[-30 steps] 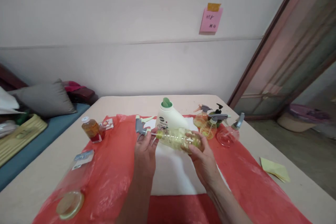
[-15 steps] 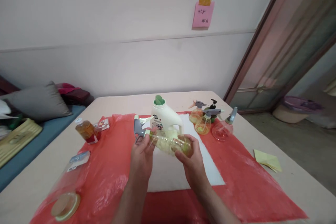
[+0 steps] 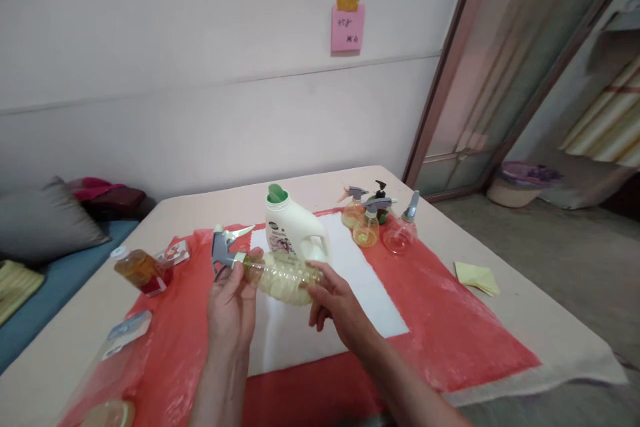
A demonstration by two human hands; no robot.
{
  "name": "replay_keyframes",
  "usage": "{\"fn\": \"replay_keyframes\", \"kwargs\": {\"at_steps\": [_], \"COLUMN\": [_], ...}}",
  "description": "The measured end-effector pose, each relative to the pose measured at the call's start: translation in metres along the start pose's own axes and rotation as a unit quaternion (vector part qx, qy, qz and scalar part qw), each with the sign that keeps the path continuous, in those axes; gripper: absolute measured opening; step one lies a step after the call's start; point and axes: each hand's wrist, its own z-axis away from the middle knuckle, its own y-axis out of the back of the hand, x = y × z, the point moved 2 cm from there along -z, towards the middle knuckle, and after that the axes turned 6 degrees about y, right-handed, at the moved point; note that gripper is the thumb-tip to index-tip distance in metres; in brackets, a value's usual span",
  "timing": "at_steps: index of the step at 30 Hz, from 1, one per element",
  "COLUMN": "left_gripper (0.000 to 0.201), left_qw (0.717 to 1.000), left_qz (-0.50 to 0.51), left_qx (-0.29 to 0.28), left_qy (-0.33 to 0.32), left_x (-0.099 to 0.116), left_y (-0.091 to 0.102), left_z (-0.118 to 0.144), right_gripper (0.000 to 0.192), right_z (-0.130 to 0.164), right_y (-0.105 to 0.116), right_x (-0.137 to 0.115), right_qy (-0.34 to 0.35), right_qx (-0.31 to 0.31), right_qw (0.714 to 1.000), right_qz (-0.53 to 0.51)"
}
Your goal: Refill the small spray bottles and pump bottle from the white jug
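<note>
Fingers [image 3: 253, 259] of the left hand [image 3: 231, 307] curl round the neck of a clear spray bottle [image 3: 280, 275] held sideways above the white sheet [image 3: 360, 280]; the right hand [image 3: 336, 307] cups its base, fingers closed on it; both forearms reach in from below; one white jug [image 3: 293, 233] stands just behind; four small spray bottles [image 3: 373, 220] cluster far right; bare red plastic [image 3: 450, 333] lies open to the right.

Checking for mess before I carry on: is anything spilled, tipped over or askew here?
No spill shows. One clear bottle lies on its side at the red sheet's left edge. The spray bottle is horizontal, but both hands, left hand and right hand, hold it.
</note>
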Motion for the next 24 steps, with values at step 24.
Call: {"fn": "replay_keyframes", "kwargs": {"at_steps": [24], "left_gripper": [0.024], "left_qw": [0.996], "left_qz": [-0.048], "left_qx": [0.071], "left_qy": [-0.028], "left_x": [0.016], "left_y": [0.018], "left_z": [-0.012], "right_gripper": [0.064], "right_z": [0.003], "right_y": [-0.019], "right_x": [0.025], "right_qy": [-0.156], "right_qx": [-0.031], "right_qw": [0.986], "right_qz": [-0.042]}}
